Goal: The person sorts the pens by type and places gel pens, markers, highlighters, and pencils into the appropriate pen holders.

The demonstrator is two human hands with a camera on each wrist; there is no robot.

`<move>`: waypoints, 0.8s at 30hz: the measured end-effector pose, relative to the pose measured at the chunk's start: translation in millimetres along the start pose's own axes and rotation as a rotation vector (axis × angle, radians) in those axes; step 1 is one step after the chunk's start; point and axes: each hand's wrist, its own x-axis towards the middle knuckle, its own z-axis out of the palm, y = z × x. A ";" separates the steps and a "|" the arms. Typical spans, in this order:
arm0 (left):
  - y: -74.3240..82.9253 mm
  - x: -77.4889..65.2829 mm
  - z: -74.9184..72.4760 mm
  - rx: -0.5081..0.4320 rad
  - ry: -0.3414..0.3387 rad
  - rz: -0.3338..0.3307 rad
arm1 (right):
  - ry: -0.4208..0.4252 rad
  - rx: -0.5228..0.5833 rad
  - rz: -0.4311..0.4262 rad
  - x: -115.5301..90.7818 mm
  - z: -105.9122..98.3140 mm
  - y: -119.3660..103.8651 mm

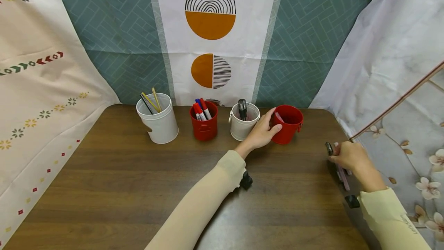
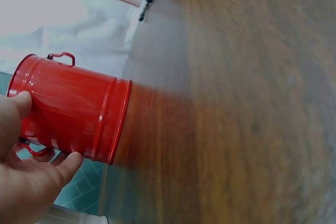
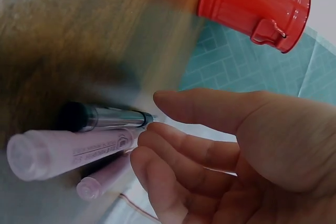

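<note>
My left hand (image 1: 261,131) holds a red metal bucket (image 1: 287,124) by its left side, with the thumb on the front wall. Something pink shows inside the rim. In the left wrist view the bucket (image 2: 73,108) stands on the table within the curve of the fingers. At the table's right edge, my right hand (image 1: 354,159) hovers over a few loose pens. The right wrist view shows a black-capped pen (image 3: 113,116), a pink highlighter (image 3: 68,150) and another pink pen (image 3: 102,179) near the fingertips. Thumb and fingers are apart there; whether they touch a pen is unclear.
Left of the red bucket stand a small white bucket (image 1: 239,129) with black markers, another red bucket (image 1: 204,129) with red and blue markers, and a larger white bucket (image 1: 163,126) with pencils. Hanging cloths (image 1: 121,30) border the wooden table (image 1: 138,196).
</note>
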 end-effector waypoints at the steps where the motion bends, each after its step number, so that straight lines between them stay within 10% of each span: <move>1: 0.0 0.2 0.1 0.002 -0.002 -0.002 | -0.001 0.003 0.006 -0.2 0.1 0.2; 24: 2.1 -0.1 0.2 0.020 0.004 0.010 | -0.121 0.084 0.020 4.0 5.1 -9.9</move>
